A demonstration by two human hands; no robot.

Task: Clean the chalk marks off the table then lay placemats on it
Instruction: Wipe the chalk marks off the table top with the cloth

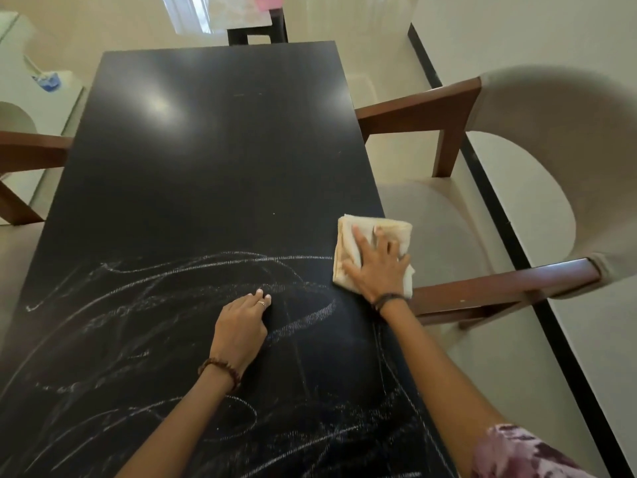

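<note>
This looks like the eating room of a home. A long black dining table (213,160) fills the middle. Soft cream chairs with brown wooden arms stand at its sides, one chair (510,188) at the right edge and another (20,146) at the left edge. The floor (379,56) is pale and shiny.

Black table (213,150) bears chalk marks (144,326) and a folded cloth (348,257).
</note>
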